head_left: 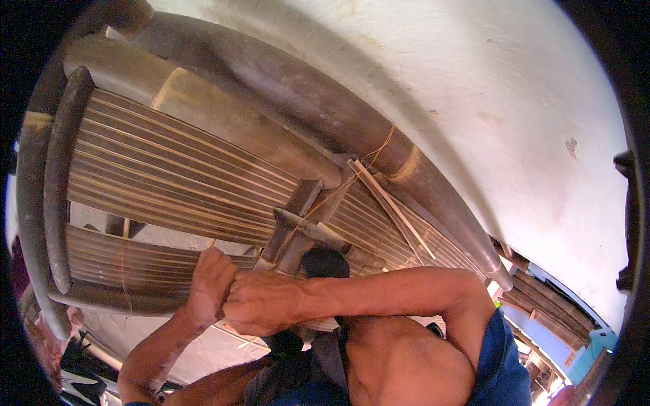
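A brown bamboo frame with rows of thin slats (183,162) stretches across the view. Over its lower slatted section (142,257), my left hand (211,281) is a closed fist. My right hand (264,301), also closed, presses against it from the right. A small pale tip sticks up above the left fist; what the fists grip is mostly hidden. To their right, a short bamboo crosspiece (301,203) joins the slat sections. Thin orange cord (332,196) runs across it up to a thick pole. Loose pale bamboo strips (389,210) lie on the right-hand slats.
Thick bamboo poles (284,74) border the frame along the pale wall (474,81). A rounded bamboo upright (64,183) stands at the left end. Wooden planks (555,304) and a turquoise object (590,355) are at the far right. A thin cord (124,277) hangs over the lower slats.
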`<state>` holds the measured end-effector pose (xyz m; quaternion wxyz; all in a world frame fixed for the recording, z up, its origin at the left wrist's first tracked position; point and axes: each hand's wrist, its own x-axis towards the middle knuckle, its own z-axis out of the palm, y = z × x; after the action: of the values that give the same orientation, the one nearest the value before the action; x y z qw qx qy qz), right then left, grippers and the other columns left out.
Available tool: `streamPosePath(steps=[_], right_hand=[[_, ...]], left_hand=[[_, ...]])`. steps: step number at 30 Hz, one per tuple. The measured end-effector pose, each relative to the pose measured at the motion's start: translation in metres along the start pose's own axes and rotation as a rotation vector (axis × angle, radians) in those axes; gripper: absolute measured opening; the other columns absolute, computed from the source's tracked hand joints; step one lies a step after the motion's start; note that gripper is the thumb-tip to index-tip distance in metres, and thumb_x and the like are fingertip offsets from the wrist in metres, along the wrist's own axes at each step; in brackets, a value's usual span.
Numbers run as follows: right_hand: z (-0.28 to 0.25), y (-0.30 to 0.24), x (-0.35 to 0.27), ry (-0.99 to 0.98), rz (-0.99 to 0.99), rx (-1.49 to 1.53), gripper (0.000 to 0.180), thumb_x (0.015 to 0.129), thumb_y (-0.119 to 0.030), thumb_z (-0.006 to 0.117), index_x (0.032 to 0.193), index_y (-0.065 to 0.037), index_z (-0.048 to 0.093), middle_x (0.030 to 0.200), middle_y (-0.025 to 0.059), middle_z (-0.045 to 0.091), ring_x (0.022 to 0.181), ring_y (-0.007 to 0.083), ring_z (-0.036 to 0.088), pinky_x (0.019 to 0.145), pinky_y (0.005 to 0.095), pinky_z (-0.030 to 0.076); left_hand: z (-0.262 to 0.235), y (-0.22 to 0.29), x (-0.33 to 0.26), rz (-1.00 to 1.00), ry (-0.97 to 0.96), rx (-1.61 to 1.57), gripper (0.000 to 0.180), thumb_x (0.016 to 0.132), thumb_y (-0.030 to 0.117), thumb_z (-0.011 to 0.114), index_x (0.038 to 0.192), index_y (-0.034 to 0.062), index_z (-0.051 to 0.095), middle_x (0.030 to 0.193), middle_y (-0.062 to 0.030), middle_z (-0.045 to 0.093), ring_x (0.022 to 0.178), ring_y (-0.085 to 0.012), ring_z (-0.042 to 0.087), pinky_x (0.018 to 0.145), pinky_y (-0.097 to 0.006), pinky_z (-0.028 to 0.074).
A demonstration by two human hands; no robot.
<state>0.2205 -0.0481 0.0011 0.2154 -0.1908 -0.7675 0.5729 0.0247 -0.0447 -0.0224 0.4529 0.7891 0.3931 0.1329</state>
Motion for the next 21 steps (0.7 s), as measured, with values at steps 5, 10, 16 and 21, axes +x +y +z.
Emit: streamPosePath(steps=[5,10,16,21], right_hand=[[-0.006,-0.003,0.008,0.306,-0.025,0.188,0.027,0.092,-0.018,0.064,0.071,-0.002,0.058,0.067,0.0217,0.057,0.065,0.0448,0.058,0.063,0.0528,0.047],[-0.024,-0.002,0.014,0.314,0.028,0.287,0.026,0.094,-0.017,0.062,0.074,-0.001,0.056,0.066,0.0227,0.054,0.064,0.0449,0.058,0.06,0.0526,0.046],[-0.024,-0.004,0.011,0.155,0.097,0.264,0.031,0.097,-0.02,0.062,0.074,0.0,0.055,0.067,0.0226,0.055,0.064,0.0442,0.058,0.06,0.0527,0.045],[-0.014,0.002,0.0,0.099,0.095,0.304,0.033,0.1,-0.021,0.062,0.075,-0.001,0.055,0.07,0.0218,0.055,0.068,0.0438,0.056,0.064,0.0533,0.044]], left_hand=[[0.001,-0.005,-0.002,-0.136,-0.036,-0.089,0.028,0.072,0.027,0.071,0.082,0.0093,0.052,0.085,-0.0144,0.048,0.082,-0.0378,0.049,0.073,-0.049,0.038],[0.001,-0.01,0.001,0.003,-0.007,-0.113,0.029,0.071,0.03,0.071,0.082,0.0097,0.054,0.082,-0.013,0.05,0.08,-0.0367,0.05,0.074,-0.049,0.038],[0.015,-0.017,-0.007,-0.386,-0.08,-0.507,0.03,0.069,0.032,0.07,0.084,0.0087,0.058,0.082,-0.012,0.052,0.081,-0.0356,0.052,0.074,-0.049,0.039],[0.006,-0.015,-0.001,0.055,-0.081,0.038,0.03,0.069,0.031,0.069,0.084,0.0078,0.057,0.082,-0.012,0.051,0.081,-0.0353,0.052,0.074,-0.049,0.039]])
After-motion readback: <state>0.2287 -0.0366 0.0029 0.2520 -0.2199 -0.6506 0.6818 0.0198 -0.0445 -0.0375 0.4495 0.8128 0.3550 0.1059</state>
